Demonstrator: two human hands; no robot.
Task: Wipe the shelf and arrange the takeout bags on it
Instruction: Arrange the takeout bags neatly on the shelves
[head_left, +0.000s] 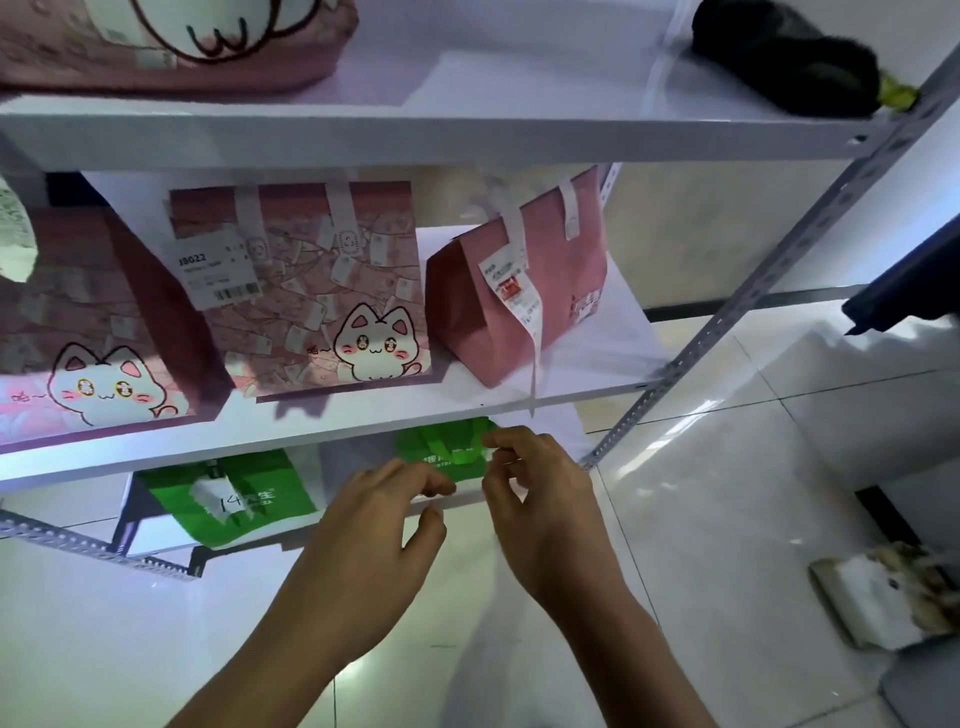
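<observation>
White metal shelving (363, 132) holds pink cat-print paper bags (311, 291); on its lowest tier, both the left hand (384, 525) and right hand (540, 493) pinch a green fabric takeout bag (441, 447).

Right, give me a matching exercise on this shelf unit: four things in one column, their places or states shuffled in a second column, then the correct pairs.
Column one:
1. black object
2. pink bag with the long receipt
3. green bag with the white label
4. green bag under the hands

Column two:
A. lowest shelf, left, untouched
B. top shelf, right end
C. lowest shelf, with the left hand and right hand at its front
D. middle shelf, right end

Pairs: 1-B, 2-D, 3-A, 4-C
</observation>
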